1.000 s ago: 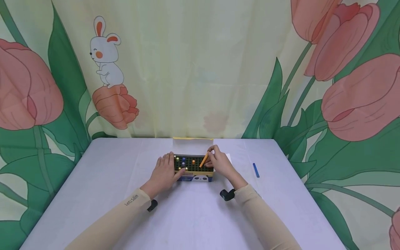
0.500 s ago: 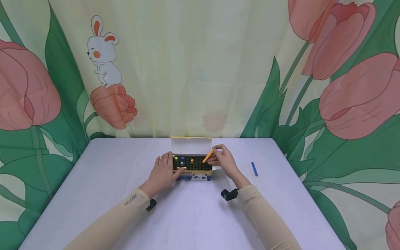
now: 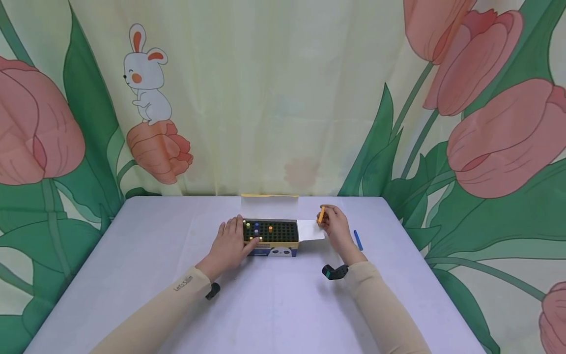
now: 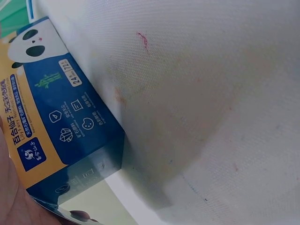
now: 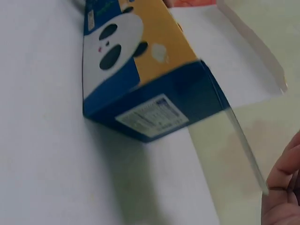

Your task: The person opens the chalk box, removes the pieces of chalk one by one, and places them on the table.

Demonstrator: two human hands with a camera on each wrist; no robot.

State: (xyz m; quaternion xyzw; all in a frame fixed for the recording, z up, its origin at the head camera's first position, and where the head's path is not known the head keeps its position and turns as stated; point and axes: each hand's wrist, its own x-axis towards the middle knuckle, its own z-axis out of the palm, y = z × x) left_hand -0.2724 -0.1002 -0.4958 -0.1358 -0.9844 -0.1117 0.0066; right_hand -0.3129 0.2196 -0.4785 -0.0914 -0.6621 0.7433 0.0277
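Hands well apart. Left hand (image 3: 227, 244) rests at the left end of the box (image 3: 276, 252), fingers extended against it, thumb along the front edge. Right hand (image 3: 337, 228) pinches an orange crayon (image 3: 321, 215), held raised and tilted to the right of the box, near the white side flap (image 3: 311, 230).

Box stands on the surface (image 3: 274, 305), top open: rear flap (image 3: 269, 205) up, yellow along its rim. Inside, a dark holder (image 3: 285, 231) with rows of holes; several crayons upright toward the left, one orange crayon end nearer the middle. Front blue and yellow with a panda; the right wrist view shows a printed label (image 5: 152, 116) on the blue end.

Blue crayon (image 3: 358, 240) lies on the surface, just right of the right hand. Cloth white, small coloured marks in the left wrist view. Beyond: curtain (image 3: 274, 98) printed with large tulips and a white rabbit (image 3: 152, 73).
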